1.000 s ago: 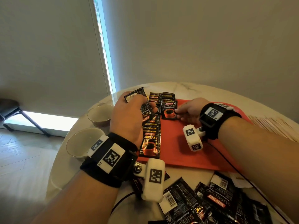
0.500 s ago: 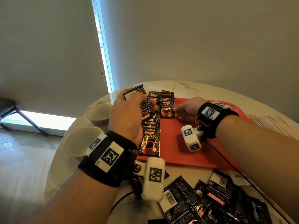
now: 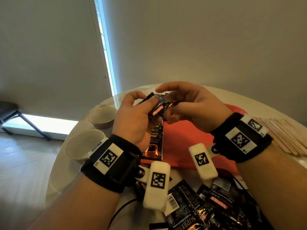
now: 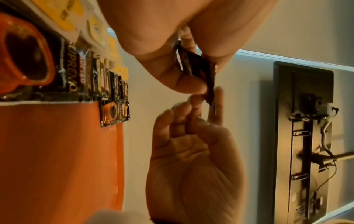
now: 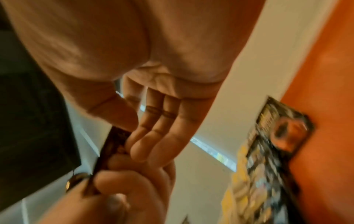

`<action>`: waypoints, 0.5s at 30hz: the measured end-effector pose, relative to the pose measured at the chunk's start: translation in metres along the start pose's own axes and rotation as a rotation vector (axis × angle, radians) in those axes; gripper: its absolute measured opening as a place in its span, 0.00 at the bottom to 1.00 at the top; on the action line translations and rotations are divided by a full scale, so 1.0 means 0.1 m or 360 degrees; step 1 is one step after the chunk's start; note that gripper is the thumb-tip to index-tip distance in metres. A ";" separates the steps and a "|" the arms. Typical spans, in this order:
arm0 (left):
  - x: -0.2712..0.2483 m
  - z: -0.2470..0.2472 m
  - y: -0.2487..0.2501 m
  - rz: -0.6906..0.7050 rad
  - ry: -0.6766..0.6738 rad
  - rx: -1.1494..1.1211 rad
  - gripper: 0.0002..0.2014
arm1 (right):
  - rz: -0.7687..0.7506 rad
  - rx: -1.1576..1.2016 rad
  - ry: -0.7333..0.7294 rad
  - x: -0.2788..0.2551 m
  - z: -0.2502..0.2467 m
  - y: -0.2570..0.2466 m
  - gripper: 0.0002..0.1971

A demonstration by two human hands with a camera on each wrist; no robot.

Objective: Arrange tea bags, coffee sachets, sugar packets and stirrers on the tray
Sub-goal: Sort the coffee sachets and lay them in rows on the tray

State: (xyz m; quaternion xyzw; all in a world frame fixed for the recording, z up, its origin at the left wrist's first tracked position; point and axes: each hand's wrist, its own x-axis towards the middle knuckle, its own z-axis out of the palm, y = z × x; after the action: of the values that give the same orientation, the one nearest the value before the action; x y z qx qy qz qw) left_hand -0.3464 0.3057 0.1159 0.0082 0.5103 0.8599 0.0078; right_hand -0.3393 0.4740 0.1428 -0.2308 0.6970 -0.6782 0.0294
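My left hand [image 3: 142, 103] is raised above the red tray [image 3: 182, 138] and grips a small stack of black Kopiko coffee sachets [image 3: 157, 110]. My right hand [image 3: 171, 100] meets it from the right, its thumb and fingers pinching the edge of one sachet [image 4: 210, 91] in that stack. A column of overlapping coffee sachets [image 3: 153, 145] lies along the tray's left side. One more sachet [image 4: 114, 113] lies beside the column's far end. The right wrist view is blurred but shows the sachet [image 5: 113, 145] between both hands.
Two bowls [image 3: 103, 117] [image 3: 84, 145] stand left of the tray. Loose coffee sachets [image 3: 207, 208] lie at the near table edge. Wooden stirrers [image 3: 285, 136] lie to the right. Yellow packets [image 4: 65, 22] sit just past the tray's left edge.
Both hands have lifted off the tray and come together above it. The right hand left the sachet it touched on the tray and now pinches one in the left hand's stack.
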 end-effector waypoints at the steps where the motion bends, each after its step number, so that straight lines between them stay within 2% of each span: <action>1: -0.02 0.02 0.01 -0.0037 -0.0048 -0.0017 0.06 | -0.0045 -0.0122 0.0009 0.00 0.00 -0.01 0.22; 3: -0.02 0.04 0.02 -0.0088 -0.0122 -0.0023 0.05 | -0.0097 -0.0276 0.0114 0.03 -0.01 -0.01 0.14; 6: -0.02 0.02 0.01 -0.0156 -0.0157 -0.0030 0.19 | -0.0087 -0.0256 0.0407 0.09 -0.05 0.01 0.03; 8: -0.02 0.01 0.01 -0.0136 -0.0151 0.0018 0.24 | -0.0007 -0.0209 0.0564 0.12 -0.08 0.02 0.06; 12: 0.00 0.00 0.00 -0.0040 -0.0207 0.0112 0.09 | 0.0169 -0.0025 0.0637 0.12 -0.08 -0.05 0.06; 15: 0.01 0.00 -0.03 0.0028 -0.0275 0.0198 0.12 | 0.0256 0.0178 0.0659 0.14 -0.08 -0.08 0.11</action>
State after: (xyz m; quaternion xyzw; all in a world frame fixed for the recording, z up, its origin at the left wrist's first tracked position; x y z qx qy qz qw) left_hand -0.3470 0.3067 0.1136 0.0872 0.5600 0.8227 0.0438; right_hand -0.3524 0.4768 0.1544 -0.0285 0.6656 -0.7442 -0.0475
